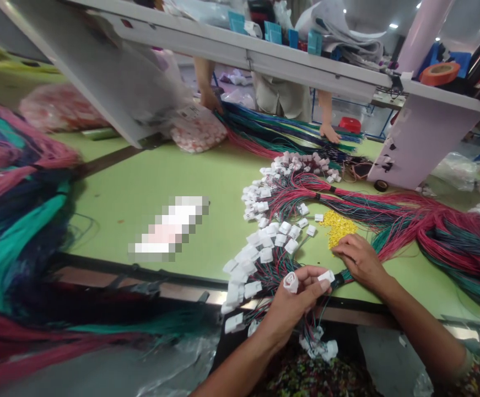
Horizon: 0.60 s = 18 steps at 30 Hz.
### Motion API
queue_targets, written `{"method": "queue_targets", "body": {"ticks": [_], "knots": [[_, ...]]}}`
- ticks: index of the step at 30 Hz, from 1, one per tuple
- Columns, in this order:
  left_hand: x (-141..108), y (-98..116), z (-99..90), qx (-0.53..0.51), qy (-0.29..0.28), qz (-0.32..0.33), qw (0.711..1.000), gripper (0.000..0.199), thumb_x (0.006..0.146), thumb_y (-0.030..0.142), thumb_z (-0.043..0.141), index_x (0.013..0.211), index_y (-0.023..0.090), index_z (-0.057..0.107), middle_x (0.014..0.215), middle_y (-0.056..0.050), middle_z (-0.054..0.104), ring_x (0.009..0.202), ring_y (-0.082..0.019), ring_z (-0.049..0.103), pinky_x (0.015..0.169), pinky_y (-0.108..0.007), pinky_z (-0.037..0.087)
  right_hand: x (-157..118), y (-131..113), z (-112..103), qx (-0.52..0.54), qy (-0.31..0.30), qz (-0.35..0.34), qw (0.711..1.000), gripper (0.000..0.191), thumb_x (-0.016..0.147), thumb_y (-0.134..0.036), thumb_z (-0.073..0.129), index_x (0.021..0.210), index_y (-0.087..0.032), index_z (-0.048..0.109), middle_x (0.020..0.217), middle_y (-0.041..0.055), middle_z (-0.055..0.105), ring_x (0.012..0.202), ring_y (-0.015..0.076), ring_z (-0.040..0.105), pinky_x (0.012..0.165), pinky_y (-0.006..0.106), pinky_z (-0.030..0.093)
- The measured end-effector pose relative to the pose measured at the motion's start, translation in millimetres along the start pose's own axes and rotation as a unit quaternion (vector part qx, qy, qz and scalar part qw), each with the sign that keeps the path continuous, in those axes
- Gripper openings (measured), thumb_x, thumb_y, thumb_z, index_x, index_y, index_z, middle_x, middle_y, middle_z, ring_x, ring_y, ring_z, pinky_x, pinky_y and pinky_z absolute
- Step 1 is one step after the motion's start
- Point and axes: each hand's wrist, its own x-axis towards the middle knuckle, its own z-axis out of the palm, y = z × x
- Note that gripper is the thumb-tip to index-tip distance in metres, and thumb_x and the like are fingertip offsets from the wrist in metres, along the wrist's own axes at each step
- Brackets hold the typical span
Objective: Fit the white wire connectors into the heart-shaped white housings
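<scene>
My left hand [293,303] is raised above the table edge, gripping a white wire connector [326,277] between its fingers, with a small white tape roll [290,282] at the thumb side. A wire bundle bound with black tape [338,280] runs from that connector. My right hand [361,262] lies on the red and green wires [392,242], just past the black tape, and shows nothing gripped. Many white-ended wire harnesses [264,237] fan out on the green table [116,209]. Yellow small parts [338,227] lie piled just beyond my right hand.
Large pink, teal and dark wire bundles [16,220] fill the left side. A grey shelf [240,49] crosses above the table. A co-worker's hand [329,132] rests on the far wires. A pixelated patch [167,229] covers part of the table.
</scene>
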Motion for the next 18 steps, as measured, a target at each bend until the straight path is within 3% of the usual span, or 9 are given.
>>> {"method": "queue_targets", "body": {"ticks": [6, 10, 18], "knots": [[-1.8, 2.3, 1.0, 0.0, 0.007, -0.005, 1.0, 0.049, 0.063, 0.05, 0.089, 0.091, 0.013, 0.074, 0.065, -0.002, 0.071, 0.044, -0.004, 0.036, 0.044, -0.019, 0.021, 5.1, -0.6, -0.3, -0.003, -0.036, -0.011, 0.999, 0.013, 0.098, -0.021, 0.061, 0.099, -0.022, 0.074, 0.095, 0.0075, 0.069, 0.09, 0.0239, 0.058, 0.079, 0.038, 0.041], [-1.8, 3.2, 1.0, 0.003, 0.007, -0.003, 1.0, 0.048, 0.064, 0.049, 0.089, 0.092, 0.013, 0.074, 0.065, -0.002, 0.071, 0.045, -0.004, 0.036, 0.044, -0.019, 0.022, 7.6, 2.2, 0.1, 0.003, -0.045, -0.034, 0.998, 0.02, 0.096, -0.011, 0.059, 0.092, -0.023, 0.075, 0.09, 0.0051, 0.068, 0.089, 0.0223, 0.056, 0.079, 0.037, 0.038], [-0.8, -0.3, 0.2, -0.001, 0.009, -0.003, 1.0, 0.048, 0.064, 0.048, 0.089, 0.091, 0.012, 0.074, 0.064, -0.001, 0.071, 0.044, -0.004, 0.035, 0.043, -0.019, 0.022, 2.8, 3.6, 2.2, 0.021, 0.015, 0.015, 1.0, 0.013, 0.098, -0.016, 0.058, 0.098, -0.021, 0.07, 0.093, 0.0065, 0.071, 0.089, 0.023, 0.058, 0.082, 0.037, 0.04]]}}
